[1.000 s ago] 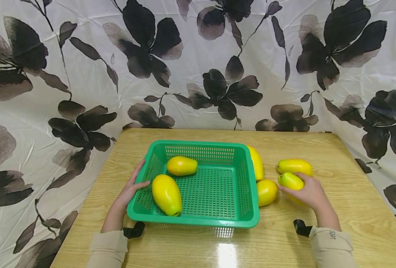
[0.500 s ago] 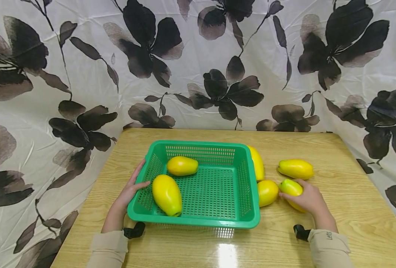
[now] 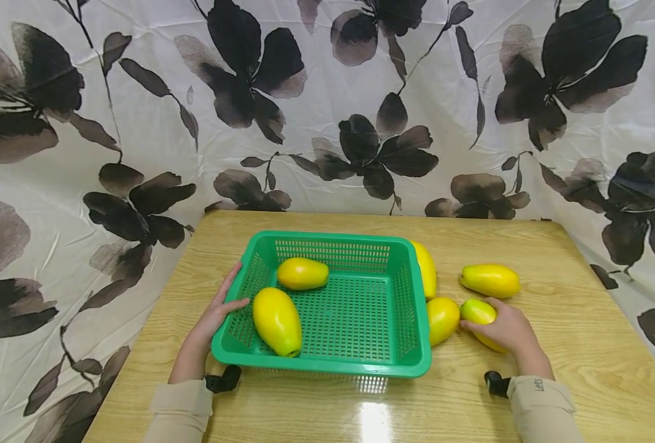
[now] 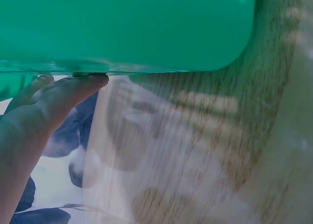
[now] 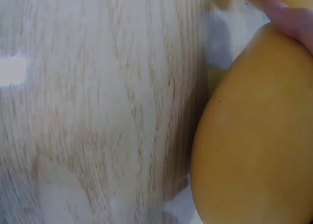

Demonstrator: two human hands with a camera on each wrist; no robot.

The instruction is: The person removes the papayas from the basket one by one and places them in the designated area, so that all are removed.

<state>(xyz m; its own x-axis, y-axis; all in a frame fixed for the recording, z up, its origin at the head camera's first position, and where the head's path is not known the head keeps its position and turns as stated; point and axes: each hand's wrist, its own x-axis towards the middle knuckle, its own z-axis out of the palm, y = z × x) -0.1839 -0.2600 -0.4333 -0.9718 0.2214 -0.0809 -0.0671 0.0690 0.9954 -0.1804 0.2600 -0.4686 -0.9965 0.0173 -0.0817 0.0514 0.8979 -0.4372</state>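
Observation:
A green plastic basket (image 3: 327, 368) sits on the wooden table, with two yellow papayas inside: one papaya (image 3: 302, 274) at the back, another papaya (image 3: 277, 322) at the front left. My left hand (image 3: 211, 320) holds the basket's left side, thumb over the rim and fingers along the outer wall. To the right of the basket, my right hand (image 3: 508, 329) grips a papaya (image 3: 478, 312) with a greenish end; in the right wrist view this papaya (image 5: 259, 136) fills the right side, a fingertip at its top. The hand covers part of it.
Against the basket's right side lie a large yellow fruit (image 3: 425, 271), partly hidden, and a papaya (image 3: 443, 320). Another papaya (image 3: 490, 280) lies behind my right hand. A floral cloth (image 3: 327, 123) hangs behind the table (image 3: 427, 406).
My right hand has lowered the greenish-ended papaya and brought it slightly nearer, apart from the papaya behind it; over the last half second it barely moved. The left hand and basket stay in place.

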